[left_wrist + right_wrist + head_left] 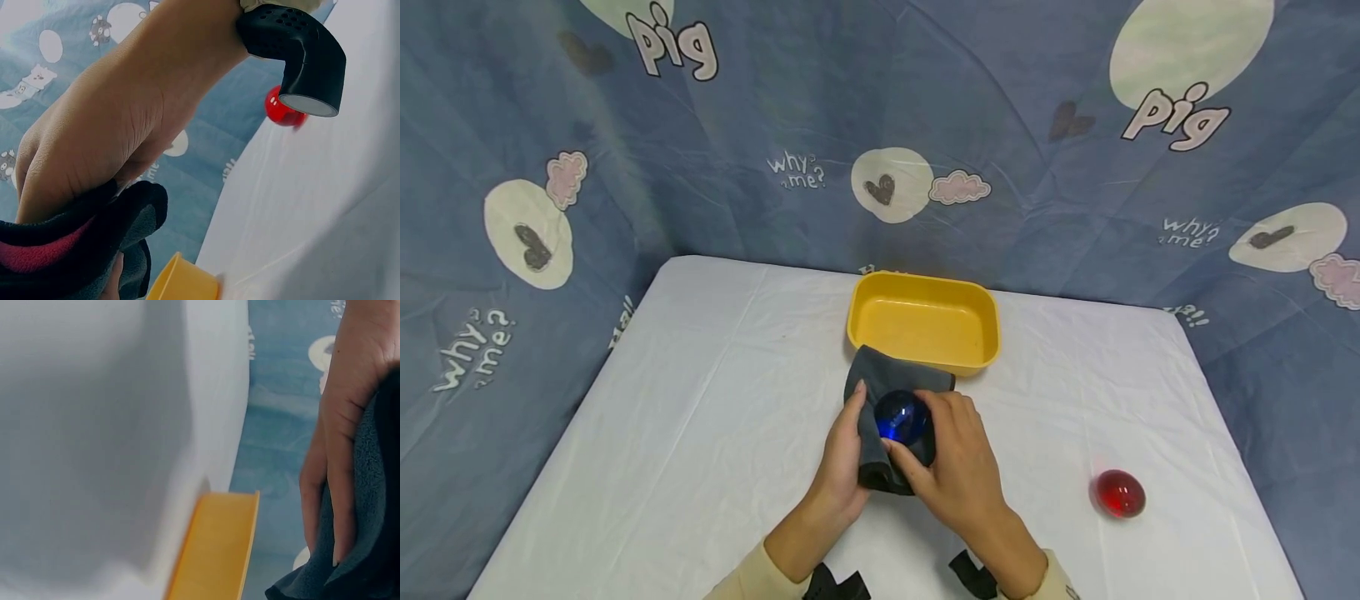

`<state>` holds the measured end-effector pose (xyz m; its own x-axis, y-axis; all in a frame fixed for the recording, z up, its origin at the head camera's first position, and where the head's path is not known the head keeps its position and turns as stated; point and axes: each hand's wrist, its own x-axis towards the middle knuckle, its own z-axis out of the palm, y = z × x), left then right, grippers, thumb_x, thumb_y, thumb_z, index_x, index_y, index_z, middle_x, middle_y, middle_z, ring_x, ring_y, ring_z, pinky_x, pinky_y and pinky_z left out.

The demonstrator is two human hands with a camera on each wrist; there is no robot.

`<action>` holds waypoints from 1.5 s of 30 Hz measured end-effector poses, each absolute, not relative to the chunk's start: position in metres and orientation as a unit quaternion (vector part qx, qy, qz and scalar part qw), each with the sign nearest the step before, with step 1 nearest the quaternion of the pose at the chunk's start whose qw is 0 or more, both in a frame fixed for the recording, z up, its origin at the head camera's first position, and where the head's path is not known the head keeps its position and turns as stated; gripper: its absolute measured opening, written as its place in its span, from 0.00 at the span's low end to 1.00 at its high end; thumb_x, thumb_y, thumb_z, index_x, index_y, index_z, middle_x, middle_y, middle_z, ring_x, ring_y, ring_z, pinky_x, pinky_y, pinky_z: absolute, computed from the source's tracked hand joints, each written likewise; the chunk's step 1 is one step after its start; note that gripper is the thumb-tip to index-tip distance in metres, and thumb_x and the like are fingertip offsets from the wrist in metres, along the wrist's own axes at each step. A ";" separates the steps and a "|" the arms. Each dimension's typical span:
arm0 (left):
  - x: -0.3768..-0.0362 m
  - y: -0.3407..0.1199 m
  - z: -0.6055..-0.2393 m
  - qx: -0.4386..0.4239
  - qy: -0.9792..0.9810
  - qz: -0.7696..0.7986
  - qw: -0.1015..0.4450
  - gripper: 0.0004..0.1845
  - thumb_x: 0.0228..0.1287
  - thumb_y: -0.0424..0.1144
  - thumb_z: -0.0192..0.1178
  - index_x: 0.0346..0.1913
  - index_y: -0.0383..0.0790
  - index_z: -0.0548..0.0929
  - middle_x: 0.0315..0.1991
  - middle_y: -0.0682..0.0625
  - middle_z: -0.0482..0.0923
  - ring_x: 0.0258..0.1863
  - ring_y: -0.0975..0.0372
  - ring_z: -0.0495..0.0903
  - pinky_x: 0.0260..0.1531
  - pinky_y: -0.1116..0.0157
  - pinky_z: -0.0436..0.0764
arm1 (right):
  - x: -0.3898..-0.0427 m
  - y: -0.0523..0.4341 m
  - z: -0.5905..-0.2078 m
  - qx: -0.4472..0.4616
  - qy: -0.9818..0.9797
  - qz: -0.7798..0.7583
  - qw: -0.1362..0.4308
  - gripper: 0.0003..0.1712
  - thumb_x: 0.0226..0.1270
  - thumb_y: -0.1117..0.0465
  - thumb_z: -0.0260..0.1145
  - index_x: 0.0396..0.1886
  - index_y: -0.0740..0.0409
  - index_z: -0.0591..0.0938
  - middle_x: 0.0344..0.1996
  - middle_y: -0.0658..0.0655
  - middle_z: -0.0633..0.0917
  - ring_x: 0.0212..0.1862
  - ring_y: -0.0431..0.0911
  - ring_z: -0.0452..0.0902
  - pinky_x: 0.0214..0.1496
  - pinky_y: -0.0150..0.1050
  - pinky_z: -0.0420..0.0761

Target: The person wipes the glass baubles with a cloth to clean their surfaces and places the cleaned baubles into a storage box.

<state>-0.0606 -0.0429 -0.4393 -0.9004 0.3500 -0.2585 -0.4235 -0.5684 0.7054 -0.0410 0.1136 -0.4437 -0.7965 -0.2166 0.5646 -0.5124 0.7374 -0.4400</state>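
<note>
In the head view both hands meet over the table's middle. A dark grey cloth (pixel 891 379) lies between them, wrapped partly round a glossy blue ball (pixel 901 417). My left hand (pixel 844 446) grips the cloth's left side, thumb on top. My right hand (pixel 951 454) curls round the ball from the right, thumb under it. The left wrist view shows the right hand (pixel 106 137) up close, pressed on the cloth (pixel 119 231). In the right wrist view the left hand's fingers (pixel 337 462) lie along the cloth (pixel 375 506).
A yellow tub (pixel 925 287) stands just behind the hands, its rim in both wrist views (pixel 184 281) (pixel 219 550). A red ball (pixel 1120 492) (pixel 282 109) lies on the white tablecloth (pixel 700 400) to the right. Blue printed fabric (pixel 880 108) walls the table.
</note>
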 end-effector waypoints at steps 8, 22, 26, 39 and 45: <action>-0.060 -0.042 -0.440 -0.053 0.413 0.881 0.223 0.37 0.81 0.67 0.43 0.75 0.42 0.62 0.66 0.51 0.70 0.63 0.63 0.73 0.62 0.67 0.75 | -0.043 0.113 -0.446 0.189 -0.894 0.314 0.258 0.34 0.72 0.37 0.69 0.55 0.64 0.80 0.44 0.57 0.82 0.45 0.52 0.72 0.48 0.45 0.73; -0.061 -0.042 -0.443 -0.051 0.407 0.885 0.221 0.33 0.81 0.67 0.43 0.71 0.44 0.65 0.61 0.52 0.72 0.58 0.64 0.76 0.58 0.67 0.77 | -0.043 0.112 -0.448 0.168 -0.906 0.308 0.237 0.35 0.70 0.36 0.70 0.55 0.63 0.82 0.46 0.57 0.82 0.47 0.51 0.71 0.48 0.44 0.73; -0.062 -0.043 -0.443 -0.040 0.413 0.884 0.216 0.35 0.82 0.66 0.42 0.76 0.46 0.60 0.67 0.52 0.67 0.63 0.63 0.71 0.61 0.67 0.74 | -0.042 0.115 -0.448 0.189 -0.906 0.302 0.228 0.40 0.62 0.46 0.79 0.65 0.64 0.77 0.51 0.60 0.81 0.51 0.53 0.72 0.54 0.48 0.74; -0.062 -0.043 -0.442 -0.040 0.418 0.881 0.219 0.35 0.82 0.66 0.42 0.77 0.44 0.60 0.67 0.51 0.66 0.63 0.63 0.70 0.61 0.67 0.73 | -0.043 0.115 -0.447 0.207 -0.896 0.312 0.239 0.35 0.64 0.47 0.79 0.60 0.64 0.77 0.48 0.59 0.81 0.50 0.53 0.74 0.53 0.48 0.76; -0.060 -0.042 -0.441 -0.045 0.420 0.878 0.225 0.35 0.81 0.67 0.42 0.75 0.43 0.61 0.64 0.51 0.69 0.61 0.63 0.72 0.59 0.67 0.76 | -0.045 0.115 -0.445 0.192 -0.893 0.329 0.239 0.34 0.72 0.36 0.68 0.54 0.63 0.81 0.44 0.56 0.83 0.46 0.50 0.73 0.48 0.44 0.75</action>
<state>-0.0597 -0.0424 -0.4406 -0.8944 0.3573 -0.2690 -0.4335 -0.5450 0.7177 -0.0447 0.1152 -0.4449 -0.8120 -0.1868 0.5530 -0.5009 0.7095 -0.4958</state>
